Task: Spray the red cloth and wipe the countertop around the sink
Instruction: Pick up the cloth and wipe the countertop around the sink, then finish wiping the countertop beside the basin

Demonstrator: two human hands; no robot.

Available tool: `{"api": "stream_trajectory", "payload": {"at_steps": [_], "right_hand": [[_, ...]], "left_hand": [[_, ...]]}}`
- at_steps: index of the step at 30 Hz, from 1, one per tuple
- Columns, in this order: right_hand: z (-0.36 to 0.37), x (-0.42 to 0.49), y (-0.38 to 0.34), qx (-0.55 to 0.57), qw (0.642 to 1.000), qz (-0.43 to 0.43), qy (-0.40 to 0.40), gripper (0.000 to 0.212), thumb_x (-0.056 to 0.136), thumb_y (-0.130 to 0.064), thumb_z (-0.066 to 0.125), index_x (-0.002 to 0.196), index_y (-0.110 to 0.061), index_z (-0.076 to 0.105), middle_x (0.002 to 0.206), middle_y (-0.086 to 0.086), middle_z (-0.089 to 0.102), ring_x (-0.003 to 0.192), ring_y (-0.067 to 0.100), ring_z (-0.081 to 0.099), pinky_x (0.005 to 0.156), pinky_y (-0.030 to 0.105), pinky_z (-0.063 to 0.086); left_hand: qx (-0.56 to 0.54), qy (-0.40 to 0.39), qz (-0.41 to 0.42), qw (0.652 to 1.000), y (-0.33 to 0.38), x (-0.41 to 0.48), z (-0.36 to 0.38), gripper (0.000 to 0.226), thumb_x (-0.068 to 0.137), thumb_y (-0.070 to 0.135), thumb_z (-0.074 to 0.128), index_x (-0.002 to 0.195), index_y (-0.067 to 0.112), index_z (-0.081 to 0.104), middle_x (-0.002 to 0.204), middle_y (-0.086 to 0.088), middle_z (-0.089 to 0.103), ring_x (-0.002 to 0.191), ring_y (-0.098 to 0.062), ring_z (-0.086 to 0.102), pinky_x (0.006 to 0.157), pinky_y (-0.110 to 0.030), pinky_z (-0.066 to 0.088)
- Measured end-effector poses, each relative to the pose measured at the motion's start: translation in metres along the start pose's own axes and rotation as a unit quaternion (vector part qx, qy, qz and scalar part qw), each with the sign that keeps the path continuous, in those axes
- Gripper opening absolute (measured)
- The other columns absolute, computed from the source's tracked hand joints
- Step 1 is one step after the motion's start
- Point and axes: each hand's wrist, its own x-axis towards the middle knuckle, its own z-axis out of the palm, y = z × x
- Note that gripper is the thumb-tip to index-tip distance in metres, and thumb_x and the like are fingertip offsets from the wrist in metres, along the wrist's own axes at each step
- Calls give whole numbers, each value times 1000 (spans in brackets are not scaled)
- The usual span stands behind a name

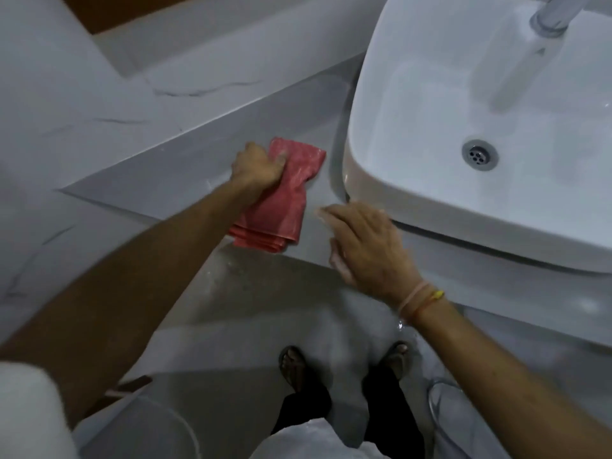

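Observation:
The folded red cloth [281, 200] lies on the grey countertop [172, 173] just left of the white sink [414, 94]. My left hand [256, 168] grips the cloth's upper left part and presses it against the counter. One end of the cloth hangs past the counter's front edge. My right hand [367, 243] rests flat at the counter's front edge, right of the cloth and below the sink's corner, fingers spread, holding nothing. No spray bottle is in view.
A chrome faucet [549, 14] stands at the sink's back right, with the drain [479, 156] in the basin. A marble-patterned wall [82, 104] borders the counter on the left. My sandalled feet [293, 366] stand on the wet tiled floor below.

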Motion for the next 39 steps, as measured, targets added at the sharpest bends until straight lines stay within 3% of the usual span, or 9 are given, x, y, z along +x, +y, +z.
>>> {"api": "stream_trajectory", "payload": {"at_steps": [5,10,13,19,23,25,28,30,39], "right_hand": [[34,-24,-27,200,921,324,-81,53,84,-12,62,130,5,42,124,23,49,112,32,51,95,43,49],[45,-13,-40,263,857,441,-44,54,85,-11,63,132,4,39,120,21,49,105,29,52,95,40,49],[47,-4,-49,322,803,501,-38,56,86,-16,63,133,1,38,121,18,52,100,24,55,94,33,50],[45,2,-50,450,712,536,-54,68,85,-32,65,139,-7,32,134,10,48,108,14,50,91,27,45],[32,-3,-41,562,662,496,-14,86,81,-27,71,146,-13,15,151,7,29,136,20,33,113,36,34],[21,-9,-37,611,646,457,-16,87,80,-22,72,146,-18,17,143,1,39,131,14,41,109,33,39],[-2,-32,-31,653,615,443,8,53,78,-17,73,125,-19,48,115,-2,64,102,10,66,81,20,56],[-14,-59,-32,658,597,458,32,37,78,-20,74,112,-20,58,108,2,71,98,17,70,77,23,58],[-109,-227,-46,606,512,561,237,46,67,-45,78,107,-27,63,103,-2,75,93,17,72,68,27,59]], "left_hand": [[-98,-106,-48,988,8,1,-20,55,78,38,73,116,3,55,107,-11,59,92,-27,57,77,-35,47],[-102,-129,-35,986,21,-9,-23,35,77,29,76,99,11,55,76,-1,53,67,-15,51,70,-33,45],[-105,-147,-44,983,25,-14,-22,39,78,22,76,107,6,56,83,-3,55,78,-20,54,74,-33,44],[-178,-212,-42,960,28,-25,-46,37,71,15,79,103,7,62,101,-7,66,92,-21,62,73,-30,50],[-207,-250,23,946,34,-64,-60,41,68,12,80,106,12,65,97,-3,72,94,-20,67,65,-27,52],[-228,-273,54,933,39,-92,-63,49,62,13,83,107,13,63,94,-3,73,88,-19,70,58,-25,56],[-258,-319,88,908,54,-136,-59,62,54,16,83,113,17,61,95,-1,74,83,-17,73,59,-24,58],[-269,-345,102,893,66,-160,-51,66,55,14,82,117,19,59,99,0,74,86,-15,73,62,-26,59],[-174,-446,195,856,168,-277,64,37,79,9,72,114,19,62,99,0,72,89,-16,71,63,-28,59]]}}
